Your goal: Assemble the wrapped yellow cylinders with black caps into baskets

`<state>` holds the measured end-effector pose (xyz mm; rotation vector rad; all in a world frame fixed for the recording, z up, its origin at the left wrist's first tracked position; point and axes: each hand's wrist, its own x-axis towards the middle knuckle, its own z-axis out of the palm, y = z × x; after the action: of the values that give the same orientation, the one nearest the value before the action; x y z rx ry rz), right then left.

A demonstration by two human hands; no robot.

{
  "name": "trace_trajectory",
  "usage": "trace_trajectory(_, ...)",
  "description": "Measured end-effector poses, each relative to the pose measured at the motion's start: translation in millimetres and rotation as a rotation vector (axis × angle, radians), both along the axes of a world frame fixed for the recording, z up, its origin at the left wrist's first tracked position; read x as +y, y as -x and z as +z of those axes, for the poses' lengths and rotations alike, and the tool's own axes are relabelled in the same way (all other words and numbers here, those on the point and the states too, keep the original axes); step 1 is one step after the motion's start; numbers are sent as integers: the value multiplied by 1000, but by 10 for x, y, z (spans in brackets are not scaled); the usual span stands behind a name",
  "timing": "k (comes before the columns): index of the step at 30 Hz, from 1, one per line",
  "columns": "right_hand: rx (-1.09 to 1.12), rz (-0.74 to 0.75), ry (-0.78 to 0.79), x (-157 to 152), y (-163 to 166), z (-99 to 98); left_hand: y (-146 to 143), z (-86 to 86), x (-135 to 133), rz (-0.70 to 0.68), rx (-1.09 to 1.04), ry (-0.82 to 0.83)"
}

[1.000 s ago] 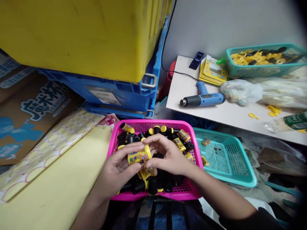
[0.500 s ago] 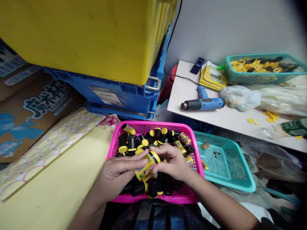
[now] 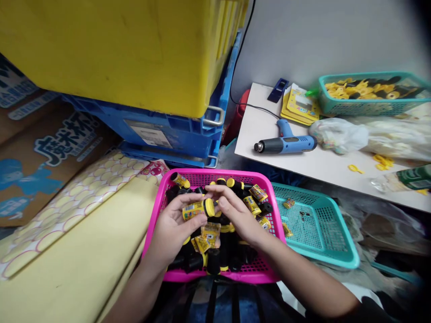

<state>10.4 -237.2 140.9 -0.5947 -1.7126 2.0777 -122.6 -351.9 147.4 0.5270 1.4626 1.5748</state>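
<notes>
My left hand (image 3: pixel 180 222) is closed around a small bottle (image 3: pixel 195 209) with a yellow printed label and a yellow cap, tilted nearly on its side. Close by the cap is my right hand (image 3: pixel 232 208), its fingers loosely curved and its thumb apart; I see nothing held in it. Both hands are over a pink basket (image 3: pixel 215 279). Inside lie many black bottles (image 3: pixel 213 262) with yellow caps, some wearing labels. A few loose yellow printed label sleeves (image 3: pixel 210 235) rest on the bottles below my hands.
A teal basket (image 3: pixel 350 251) with a few label sleeves stands to the right. On the white table lie a blue heat gun (image 3: pixel 296 144), plastic bags and a basket (image 3: pixel 370 107) of yellow and black parts. Stacked yellow and blue crates (image 3: pixel 151 130) rise behind; cartons stand left.
The bottle has turned from slanted to nearly level and moved slightly left and up. My right hand's fingers have come away from it, and label sleeves now show beneath.
</notes>
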Motion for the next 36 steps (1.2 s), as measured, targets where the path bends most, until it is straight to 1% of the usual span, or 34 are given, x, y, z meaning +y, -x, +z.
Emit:
trace_trajectory(2, 11, 108, 276, -6, 35, -34, -20, -13, 12, -33, -23, -9)
trace_trajectory(3, 26, 162, 389, -12, 54, -54, -26, -15, 14, -37, -28, -15)
trace_trajectory(5, 61, 212, 534, -28, 87, -89, -31, -13, 13, -33, -32, -14)
trace_trajectory(10, 92, 188, 623, -61, 105, -145, -29, -26, 0, -44, -28, -11)
trace_trajectory(13, 87, 197, 617, -50, 98, -167, -39, -33, -4, -42, -10, -17)
trace_trajectory(15, 83, 199, 540, -22, 94, -166, -49, -14, -2, -40, 23, -14)
trace_trajectory(16, 73, 204, 473, -2, 92, -155, -49, 4, -1, -46, 45, -7)
trace_trajectory(18, 31, 213, 271, 41, 79, -112, -23, 50, -1, -72, 115, 9)
trace_trajectory(20, -75, 154, -38, 74, 51, -52, 60, 89, -7, -56, 253, 30)
trace_trajectory(21, -163, 110, -231, 81, 30, -24, 128, 99, -12, -7, 352, 62)
trace_trajectory(23, -374, 63, -612, 73, -22, 10, 307, 82, -18, 126, 594, 186)
trace_trajectory(24, -473, 80, -759, 61, -50, 13, 407, 54, -15, 161, 719, 278)
trace_trajectory(25, -554, 117, -862, 46, -76, 7, 505, 14, -7, 135, 847, 366)
trace_trajectory(27, -633, 184, -949, 19, -118, -26, 663, -92, 24, -79, 1063, 486)
trace_trajectory(29, -634, 192, -972, 2, -142, -71, 741, -199, 60, -177, 1170, 529)
trace_trajectory(32, -594, 180, -934, -7, -150, -145, 727, -277, 105, -145, 1141, 478)
trace_trajectory(34, -576, 167, -872, 1, -156, -197, 687, -252, 124, -123, 1075, 444)
trace_trajectory(36, -527, 152, -837, 27, -178, -239, 659, -184, 116, -100, 1022, 495)
